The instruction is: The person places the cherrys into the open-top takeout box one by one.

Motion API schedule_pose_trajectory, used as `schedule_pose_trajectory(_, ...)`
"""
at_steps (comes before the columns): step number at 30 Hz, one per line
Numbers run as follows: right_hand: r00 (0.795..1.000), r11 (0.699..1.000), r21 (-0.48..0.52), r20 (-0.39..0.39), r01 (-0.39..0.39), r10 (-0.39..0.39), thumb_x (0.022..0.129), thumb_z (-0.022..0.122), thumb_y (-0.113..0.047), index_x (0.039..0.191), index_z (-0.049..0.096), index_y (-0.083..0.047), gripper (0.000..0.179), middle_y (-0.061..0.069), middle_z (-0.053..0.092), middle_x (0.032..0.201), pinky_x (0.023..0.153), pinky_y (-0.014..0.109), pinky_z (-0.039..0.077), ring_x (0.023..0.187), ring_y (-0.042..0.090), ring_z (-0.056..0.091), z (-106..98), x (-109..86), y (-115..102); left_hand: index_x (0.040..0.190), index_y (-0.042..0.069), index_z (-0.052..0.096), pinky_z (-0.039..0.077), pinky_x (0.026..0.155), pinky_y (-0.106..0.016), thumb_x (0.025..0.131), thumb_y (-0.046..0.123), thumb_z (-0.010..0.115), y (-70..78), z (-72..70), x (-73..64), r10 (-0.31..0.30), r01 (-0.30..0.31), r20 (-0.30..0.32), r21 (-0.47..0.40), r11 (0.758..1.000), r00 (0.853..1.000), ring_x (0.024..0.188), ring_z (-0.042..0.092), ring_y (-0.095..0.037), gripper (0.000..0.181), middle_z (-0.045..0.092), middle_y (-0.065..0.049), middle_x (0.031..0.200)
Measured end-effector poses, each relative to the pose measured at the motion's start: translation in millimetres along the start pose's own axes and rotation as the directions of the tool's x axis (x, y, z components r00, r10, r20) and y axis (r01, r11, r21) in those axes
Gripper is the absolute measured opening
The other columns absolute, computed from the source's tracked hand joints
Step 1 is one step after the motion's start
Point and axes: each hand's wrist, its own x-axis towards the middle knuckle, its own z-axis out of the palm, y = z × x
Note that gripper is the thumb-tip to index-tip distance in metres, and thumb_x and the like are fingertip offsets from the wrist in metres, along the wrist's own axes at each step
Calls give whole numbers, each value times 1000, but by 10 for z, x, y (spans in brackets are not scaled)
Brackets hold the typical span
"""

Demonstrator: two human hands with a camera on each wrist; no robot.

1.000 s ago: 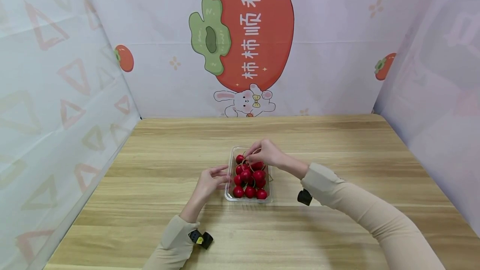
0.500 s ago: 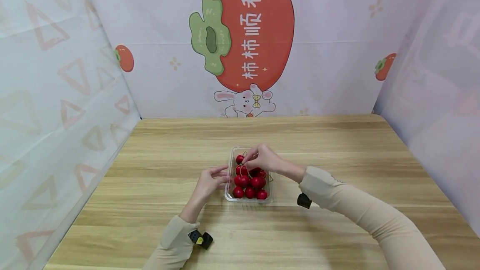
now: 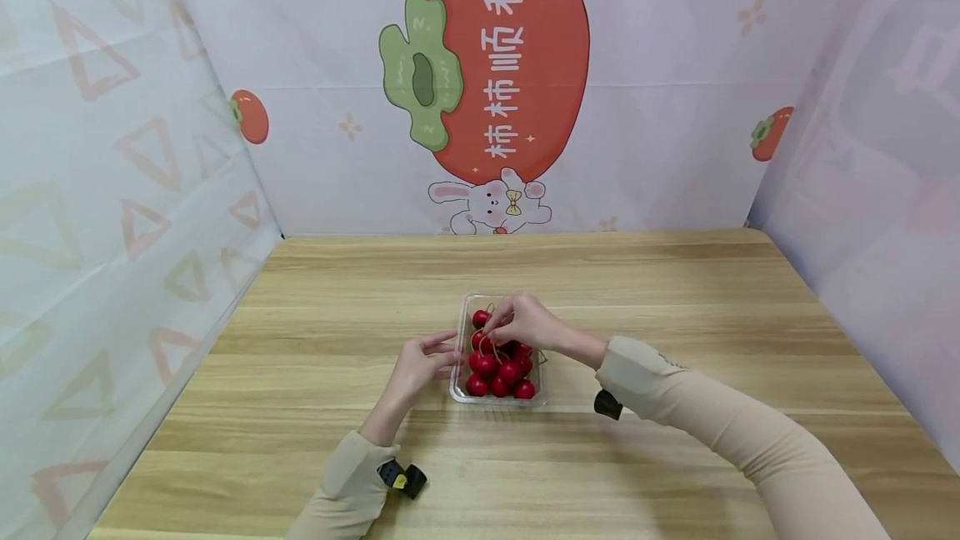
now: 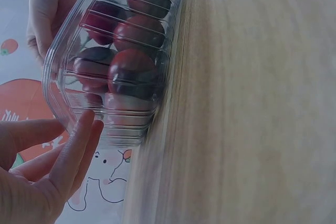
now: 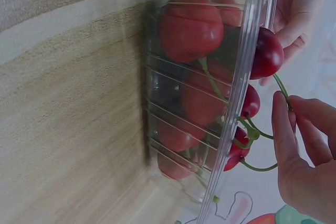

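Note:
A clear plastic punnet (image 3: 498,402) stands on the wooden table, filled with red cherries (image 3: 477,385) on thin green stems. My left hand (image 3: 417,363) is at its left side; in the left wrist view, straight fingers (image 4: 73,150) touch the punnet's wall (image 4: 52,85). Above the pile, my right hand (image 3: 528,322) pinches a cherry stem between thumb and fingertips. In the right wrist view that stem (image 5: 281,84) runs to a dark red cherry (image 5: 268,53) at rim height. My right hand hides some of the punnet's far right part.
Pale wood table (image 3: 637,457) surrounds the punnet. A white printed cloth (image 3: 315,40) hangs behind, and more cloth closes off both sides. A black wrist camera (image 3: 412,480) sits at my left cuff, another camera (image 3: 608,404) at the right.
My right hand has moved slightly towards me and left, and the cherries under it have shifted towards the punnet's near end. My left hand and the punnet have stayed put.

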Motion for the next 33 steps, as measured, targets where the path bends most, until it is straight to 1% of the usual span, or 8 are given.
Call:
schedule_pose_trajectory(4,1000,1000,-1,3,4,-4,75,66,1,79,70,3,6,10,63,82,59,19,54,67,8,58,2,-4,5,118,-13,48,55,72,-40,82,-9,54,91,28,-71,1,-1,-1,19,1000,1000,88,59,-40,37,57,-33,101)
schedule_pose_trajectory(9,1000,1000,9,6,18,-18,75,65,2,79,69,5,6,11,63,82,60,19,54,68,9,59,-1,-17,-1,118,-13,48,55,72,-40,82,-9,54,100,33,-81,3,-3,-4,19,1000,1000,88,59,-40,37,57,-33,101)
schedule_pose_trajectory(10,1000,1000,13,6,19,-19,75,65,2,79,69,5,6,11,63,82,60,19,54,69,10,60,-1,-18,1,118,-13,48,55,72,-40,82,-9,54,90,30,-72,3,-3,-3,16,1000,1000,88,60,-40,37,57,-32,101)
schedule_pose_trajectory(17,1000,997,73,13,7,-8,76,64,3,82,68,7,8,14,61,85,61,23,56,68,16,64,7,-17,30,117,-8,52,57,68,-36,81,-6,57,-139,-16,87,8,-7,-28,16,1000,1000,82,63,-31,36,61,-26,97)
schedule_pose_trajectory(21,1000,995,97,15,4,-5,77,64,3,85,67,8,10,16,61,88,61,25,57,69,20,64,7,-24,38,116,-7,53,57,68,-36,81,-5,57,-152,-22,92,7,-6,-33,24,1000,999,81,64,-29,36,62,-25,97)
schedule_pose_trajectory(27,1000,987,157,15,-28,25,79,59,5,93,62,12,15,22,60,95,66,33,57,78,25,65,-20,-62,48,118,-8,51,57,68,-35,81,-5,56,-137,-41,71,-4,4,-26,10,1000,1000,82,63,-30,37,61,-25,98)
schedule_pose_trajectory(31,999,987,158,-14,-32,34,81,58,3,97,60,13,19,23,61,97,69,37,56,82,28,63,-84,-119,29,119,-9,49,56,69,-35,83,-4,55,-109,-77,54,18,-17,-23,52,998,1000,83,63,-30,37,59,-26,101)
schedule_pose_trajectory(33,999,990,140,-31,-21,25,82,58,1,98,60,12,20,24,61,98,70,36,56,84,29,63,-128,-155,23,119,-9,49,56,70,-35,83,-2,55,-91,-111,47,54,-51,-23,119,992,998,83,63,-30,38,59,-25,102)
